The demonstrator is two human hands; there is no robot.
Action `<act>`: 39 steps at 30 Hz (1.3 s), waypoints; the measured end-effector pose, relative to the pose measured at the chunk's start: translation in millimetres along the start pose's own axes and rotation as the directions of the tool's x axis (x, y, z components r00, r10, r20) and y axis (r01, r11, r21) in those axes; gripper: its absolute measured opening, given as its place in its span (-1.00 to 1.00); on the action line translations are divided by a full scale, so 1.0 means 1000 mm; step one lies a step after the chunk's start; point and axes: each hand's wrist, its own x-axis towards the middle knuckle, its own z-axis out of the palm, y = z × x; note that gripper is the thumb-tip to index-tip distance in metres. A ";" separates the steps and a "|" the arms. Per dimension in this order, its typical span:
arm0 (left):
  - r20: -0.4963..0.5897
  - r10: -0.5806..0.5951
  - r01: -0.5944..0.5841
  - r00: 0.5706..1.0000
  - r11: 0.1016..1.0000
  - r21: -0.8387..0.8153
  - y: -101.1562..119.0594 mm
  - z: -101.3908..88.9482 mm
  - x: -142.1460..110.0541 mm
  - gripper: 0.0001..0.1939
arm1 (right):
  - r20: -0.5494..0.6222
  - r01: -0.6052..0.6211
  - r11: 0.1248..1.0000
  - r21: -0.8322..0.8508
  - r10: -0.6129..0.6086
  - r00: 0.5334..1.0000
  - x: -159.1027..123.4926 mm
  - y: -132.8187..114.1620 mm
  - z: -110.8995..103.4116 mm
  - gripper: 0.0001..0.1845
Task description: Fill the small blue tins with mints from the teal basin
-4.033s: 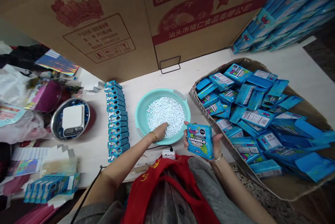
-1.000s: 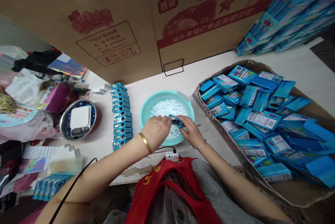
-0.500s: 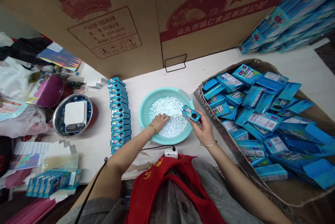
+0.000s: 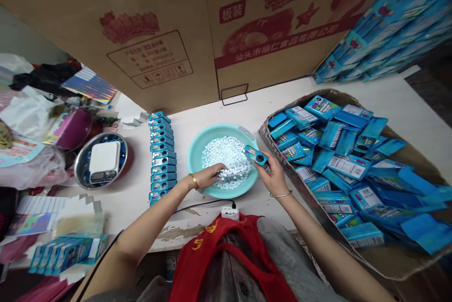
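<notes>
A turquoise plastic basin (image 4: 193, 156) holds a heap of small white candy-like pellets (image 4: 222, 149). My left hand (image 4: 209, 175) is in the basin's near left part, its fingers curled among the pellets. A raised band of pellets runs from its fingertips toward the right; the fingertips are partly hidden. In my right hand (image 4: 273, 177), at the basin's right rim, is a small blue printed box (image 4: 254, 155) with a dark round spot. It is tilted over the pellets, its far end pointing left. A row of similar boxes (image 4: 162, 155) stands left of the basin.
A large carton (image 4: 158, 90) stands behind the basin. At right, an open cardboard box (image 4: 384, 271) holds many blue boxes; more are stacked behind it (image 4: 374, 38). A metal bowl (image 4: 82, 170) with a white scale (image 4: 104, 160) sits left. A cable (image 4: 201, 203) runs in front.
My left hand has pulled back to the left and turned, and pellets now bunch up in a band beside its fingers. The right hand keeps the box near the rim. The camera view has shifted slightly.
</notes>
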 end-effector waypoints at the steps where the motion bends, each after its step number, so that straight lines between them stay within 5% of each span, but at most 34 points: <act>1: -0.023 0.014 -0.013 1.000 1.000 0.017 0.009 -0.010 -0.005 -0.64 | 0.017 0.024 1.000 -0.019 -0.024 1.000 0.000 -0.002 0.000 -0.59; 8: -0.005 -0.067 0.063 0.998 0.913 0.403 0.079 -0.062 -0.014 -0.67 | 0.178 0.179 0.983 -0.043 -0.169 0.969 -0.002 -0.009 0.020 -0.51; 13: -0.028 -0.273 0.218 0.962 0.700 0.680 0.138 -0.056 -0.004 -0.53 | 0.207 0.224 0.974 -0.031 -0.213 0.955 -0.007 -0.012 0.035 -0.46; 17: -0.104 -0.259 0.247 0.960 0.611 0.752 0.165 -0.048 -0.005 -0.64 | 0.207 0.216 0.976 -0.018 -0.207 0.956 -0.008 -0.011 0.038 -0.47; 20: -0.162 -0.230 0.272 0.960 0.612 0.743 0.144 -0.052 -0.008 -0.70 | 0.196 0.190 0.982 -0.024 -0.181 0.964 -0.006 -0.008 0.034 -0.48; 23: -0.292 -0.208 0.355 0.934 0.643 0.679 0.082 -0.052 0.000 -0.67 | 0.162 0.158 0.987 -0.040 -0.150 0.975 -0.003 -0.005 0.027 -0.53; 26: -0.301 -0.279 0.407 0.912 0.703 0.583 0.012 -0.033 0.023 -0.57 | 0.122 0.126 0.991 -0.052 -0.119 0.985 0.002 -0.005 0.020 -0.57; 29: -0.249 -0.305 0.393 0.919 0.752 0.529 -0.033 -0.001 0.049 -0.59 | 0.080 0.097 0.993 -0.070 -0.092 0.993 0.006 -0.007 0.014 -0.60; 33: -0.160 -0.258 0.303 0.953 0.821 0.484 -0.050 0.034 0.059 -0.60 | 0.046 0.077 0.992 -0.097 -0.073 0.996 0.006 -0.008 0.008 -0.61; 39: 0.064 -0.166 0.135 0.984 0.933 0.335 -0.047 0.057 0.045 -0.58 | 0.026 0.044 0.995 -0.094 -0.041 0.999 0.004 -0.007 0.007 -0.60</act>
